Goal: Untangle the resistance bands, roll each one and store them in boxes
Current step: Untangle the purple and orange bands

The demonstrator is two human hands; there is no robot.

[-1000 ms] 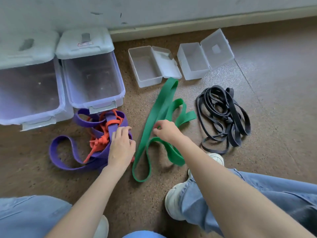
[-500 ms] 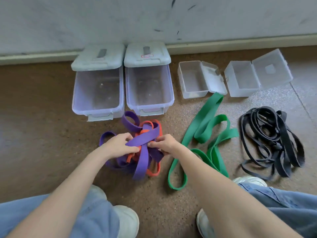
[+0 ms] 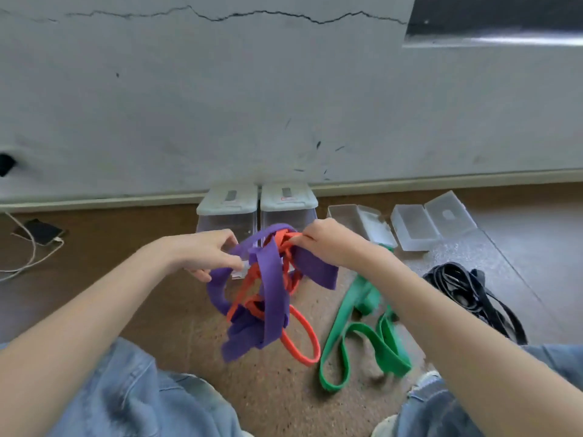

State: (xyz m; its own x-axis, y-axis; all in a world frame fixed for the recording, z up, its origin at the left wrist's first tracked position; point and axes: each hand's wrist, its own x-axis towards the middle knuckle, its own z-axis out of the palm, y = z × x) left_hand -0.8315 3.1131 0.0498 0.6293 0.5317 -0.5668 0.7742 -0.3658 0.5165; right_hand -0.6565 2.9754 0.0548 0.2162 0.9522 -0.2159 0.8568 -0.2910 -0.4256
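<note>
A wide purple band [image 3: 271,298] and a thin orange band [image 3: 299,342] hang tangled together in the air between my hands. My left hand [image 3: 205,250] pinches the purple band at its left side. My right hand [image 3: 325,244] grips the top of the tangle, where orange and purple strands meet. A green band [image 3: 356,335] lies loose on the floor to the right. Farther right sits a pile of black bands [image 3: 473,294]. Two tall clear boxes [image 3: 227,209] [image 3: 288,206] with white lids stand against the wall, partly hidden by the tangle.
Two small clear boxes [image 3: 353,220] [image 3: 419,228] lie open on the floor at the right of the tall ones. A phone [image 3: 39,231] with a white cable [image 3: 28,260] lies at far left. My knees in jeans frame the bottom of the view. The wall stands close behind.
Both hands have lifted the purple and orange tangle off the floor and pulled it apart. The view has tilted upward, showing more of the wall.
</note>
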